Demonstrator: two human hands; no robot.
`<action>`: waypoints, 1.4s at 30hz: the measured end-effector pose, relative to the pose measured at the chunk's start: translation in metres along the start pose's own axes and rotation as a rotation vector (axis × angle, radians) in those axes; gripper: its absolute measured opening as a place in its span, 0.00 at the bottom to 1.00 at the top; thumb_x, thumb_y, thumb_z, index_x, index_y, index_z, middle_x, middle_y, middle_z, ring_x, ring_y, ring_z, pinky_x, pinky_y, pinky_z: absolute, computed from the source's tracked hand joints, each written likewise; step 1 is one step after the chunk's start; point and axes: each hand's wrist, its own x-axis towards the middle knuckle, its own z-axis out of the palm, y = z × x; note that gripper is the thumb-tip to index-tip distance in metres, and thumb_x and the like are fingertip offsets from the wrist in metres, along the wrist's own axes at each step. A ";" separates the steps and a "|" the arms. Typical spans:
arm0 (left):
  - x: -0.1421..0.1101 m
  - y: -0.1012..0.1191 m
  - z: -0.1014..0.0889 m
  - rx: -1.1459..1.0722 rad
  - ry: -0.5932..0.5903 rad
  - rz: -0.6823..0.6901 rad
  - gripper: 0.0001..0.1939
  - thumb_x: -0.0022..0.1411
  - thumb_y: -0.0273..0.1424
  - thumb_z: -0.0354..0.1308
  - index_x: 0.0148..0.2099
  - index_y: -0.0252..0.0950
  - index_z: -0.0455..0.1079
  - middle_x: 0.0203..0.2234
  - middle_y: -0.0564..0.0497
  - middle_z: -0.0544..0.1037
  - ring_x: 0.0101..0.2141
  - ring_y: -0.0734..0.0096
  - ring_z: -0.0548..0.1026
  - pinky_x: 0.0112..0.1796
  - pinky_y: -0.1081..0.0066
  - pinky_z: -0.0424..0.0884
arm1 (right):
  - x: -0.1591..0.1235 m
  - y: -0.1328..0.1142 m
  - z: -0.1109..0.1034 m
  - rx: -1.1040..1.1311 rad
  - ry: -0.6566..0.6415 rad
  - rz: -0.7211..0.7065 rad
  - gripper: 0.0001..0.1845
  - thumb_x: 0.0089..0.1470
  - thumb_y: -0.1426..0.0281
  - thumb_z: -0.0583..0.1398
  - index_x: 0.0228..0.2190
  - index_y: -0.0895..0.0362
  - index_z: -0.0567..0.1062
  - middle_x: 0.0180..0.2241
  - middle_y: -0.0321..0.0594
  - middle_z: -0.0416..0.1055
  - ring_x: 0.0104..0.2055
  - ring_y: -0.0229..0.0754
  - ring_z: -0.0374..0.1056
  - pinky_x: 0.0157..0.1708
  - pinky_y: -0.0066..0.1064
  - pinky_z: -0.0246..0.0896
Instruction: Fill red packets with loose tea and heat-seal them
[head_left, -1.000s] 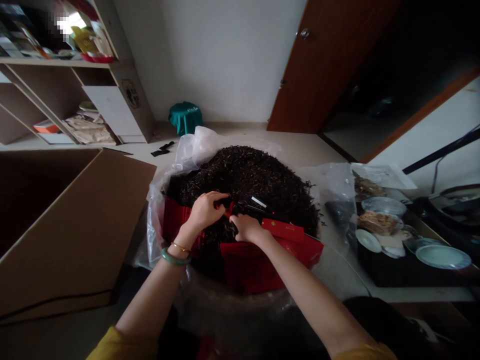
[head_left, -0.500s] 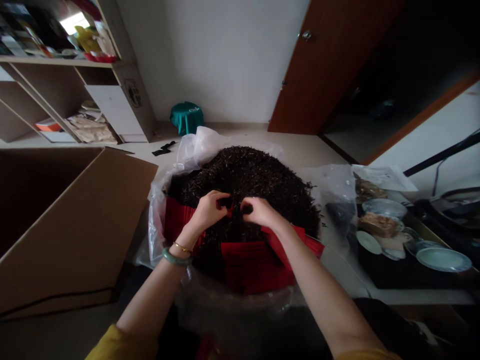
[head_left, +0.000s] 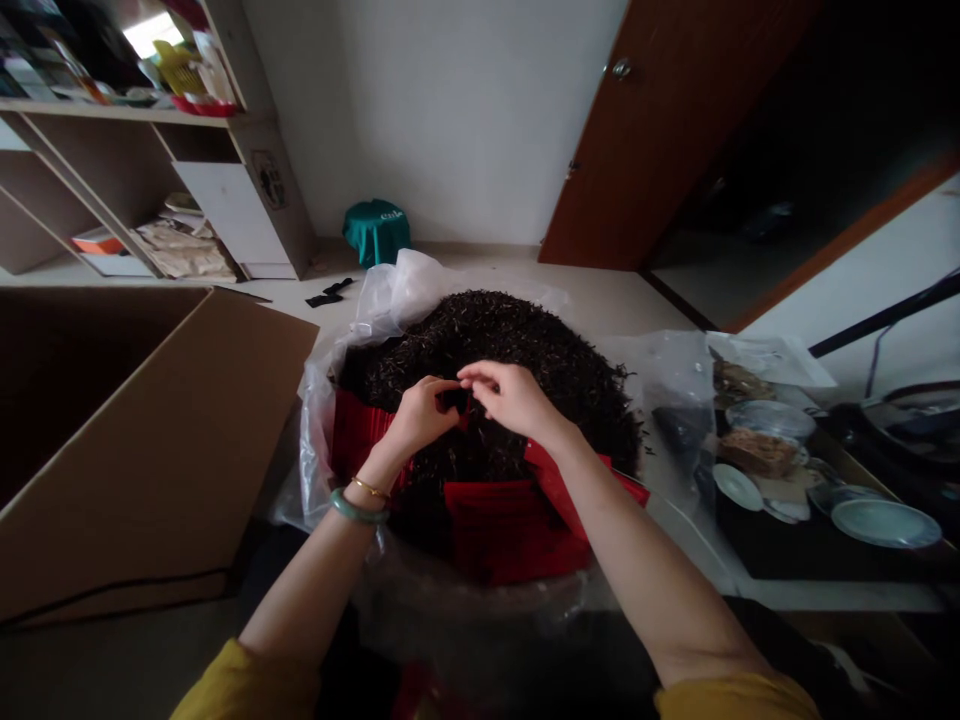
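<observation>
A heap of dark loose tea leaves (head_left: 510, 345) fills a clear plastic bag (head_left: 397, 290) in front of me. Red packets (head_left: 510, 525) lie along the heap's near edge. My left hand (head_left: 420, 412), with a green bangle on the wrist, is closed around the mouth of a small red pouch (head_left: 454, 401). My right hand (head_left: 510, 398) hovers just right of the pouch with fingers pinched together over its opening. What the right fingers hold is too small to make out.
An open cardboard box (head_left: 150, 440) stands to the left. Shelves (head_left: 150, 150) line the back left wall. A green stool (head_left: 376, 232) sits by the far wall. At right a dark tray (head_left: 795, 545) bears plates and bowls. A brown door (head_left: 645, 130) stands at the back.
My right hand has risen from the red packets on the heap up to the pouch in my left hand. The left hand has stayed nearly in place.
</observation>
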 end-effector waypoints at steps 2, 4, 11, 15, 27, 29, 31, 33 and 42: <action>0.000 0.000 0.000 0.002 -0.008 -0.003 0.19 0.47 0.23 0.57 0.44 0.35 0.75 0.35 0.49 0.76 0.26 0.74 0.72 0.31 0.74 0.70 | -0.007 -0.002 0.003 -0.260 -0.117 -0.093 0.15 0.55 0.74 0.56 0.45 0.56 0.74 0.45 0.42 0.74 0.44 0.42 0.70 0.47 0.34 0.64; 0.001 0.000 -0.001 -0.008 -0.020 0.001 0.19 0.48 0.24 0.56 0.44 0.35 0.75 0.36 0.49 0.76 0.28 0.74 0.72 0.32 0.73 0.71 | -0.011 -0.004 0.006 -0.478 -0.203 -0.120 0.16 0.55 0.71 0.57 0.46 0.57 0.73 0.47 0.45 0.72 0.49 0.46 0.67 0.49 0.35 0.62; 0.002 -0.011 -0.011 -0.023 -0.139 0.093 0.38 0.46 0.25 0.61 0.61 0.36 0.59 0.41 0.47 0.77 0.32 0.71 0.74 0.37 0.70 0.71 | 0.002 -0.005 0.011 -0.665 -0.403 0.050 0.13 0.54 0.62 0.59 0.39 0.55 0.76 0.41 0.46 0.75 0.44 0.49 0.71 0.39 0.32 0.63; 0.006 -0.020 -0.004 -0.037 -0.188 0.096 0.31 0.48 0.25 0.61 0.56 0.33 0.65 0.39 0.47 0.78 0.37 0.66 0.75 0.41 0.68 0.70 | 0.002 -0.001 0.007 -0.677 -0.325 -0.017 0.12 0.56 0.63 0.58 0.40 0.56 0.76 0.41 0.46 0.75 0.44 0.47 0.71 0.39 0.30 0.62; 0.005 -0.024 0.007 -0.162 -0.318 0.023 0.07 0.50 0.31 0.61 0.34 0.35 0.73 0.27 0.53 0.79 0.31 0.67 0.76 0.32 0.73 0.68 | -0.003 0.007 -0.004 -0.517 -0.349 -0.042 0.15 0.60 0.63 0.52 0.38 0.54 0.77 0.39 0.43 0.76 0.40 0.45 0.72 0.35 0.29 0.60; 0.005 -0.024 0.008 -0.167 -0.307 -0.011 0.08 0.49 0.32 0.62 0.34 0.35 0.73 0.27 0.53 0.79 0.30 0.66 0.76 0.31 0.73 0.68 | -0.005 0.006 -0.013 -0.452 -0.294 -0.061 0.12 0.58 0.64 0.55 0.40 0.52 0.76 0.39 0.39 0.77 0.39 0.42 0.72 0.37 0.28 0.59; 0.005 -0.025 0.009 -0.173 -0.285 -0.044 0.11 0.47 0.32 0.64 0.35 0.35 0.74 0.27 0.53 0.79 0.31 0.66 0.76 0.32 0.72 0.69 | -0.007 0.005 -0.019 -0.430 -0.217 -0.044 0.13 0.56 0.65 0.57 0.42 0.50 0.76 0.40 0.36 0.77 0.39 0.41 0.72 0.38 0.27 0.59; 0.005 -0.027 0.011 -0.202 -0.274 -0.074 0.13 0.45 0.31 0.65 0.36 0.35 0.74 0.28 0.52 0.79 0.31 0.66 0.77 0.33 0.71 0.71 | -0.007 0.006 -0.020 -0.460 -0.198 -0.033 0.12 0.55 0.67 0.58 0.41 0.50 0.77 0.40 0.36 0.77 0.39 0.41 0.72 0.38 0.27 0.59; 0.008 -0.021 0.002 -0.396 -0.302 -0.039 0.19 0.47 0.35 0.65 0.43 0.33 0.75 0.36 0.46 0.80 0.38 0.63 0.77 0.41 0.65 0.71 | -0.009 0.017 -0.008 -0.475 -0.288 -0.178 0.09 0.56 0.70 0.57 0.36 0.54 0.78 0.38 0.40 0.76 0.38 0.42 0.71 0.36 0.28 0.59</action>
